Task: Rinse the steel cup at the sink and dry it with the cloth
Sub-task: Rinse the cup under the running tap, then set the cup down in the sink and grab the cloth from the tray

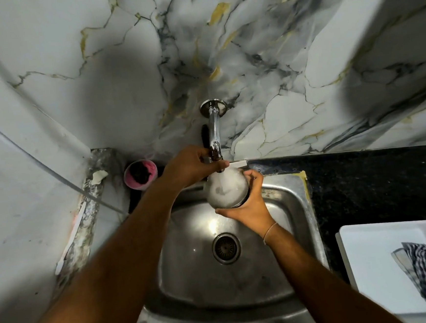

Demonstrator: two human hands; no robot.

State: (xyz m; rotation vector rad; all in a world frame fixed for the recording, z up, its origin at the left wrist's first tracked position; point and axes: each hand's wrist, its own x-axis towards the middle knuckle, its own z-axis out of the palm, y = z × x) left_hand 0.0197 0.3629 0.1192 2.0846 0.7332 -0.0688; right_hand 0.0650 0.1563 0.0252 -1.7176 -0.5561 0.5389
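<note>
My right hand (250, 206) grips the steel cup (226, 190) from the right, mouth up, under the chrome tap (214, 128). Water streams from the spout into the cup, which brims with white frothy water. My left hand (190, 166) is closed on the tap's handle near the spout end. Both hands hover over the back of the steel sink (287, 206). A folded checked cloth (424, 272) lies in a white tray (366, 251) on the counter at the right, apart from both hands.
A pink tub (139, 174) with dark contents sits at the sink's back left corner. Black granite counter (374, 181) runs right of the sink. Marble-pattern wall rises behind the tap. The drain (226, 248) lies in the basin's middle.
</note>
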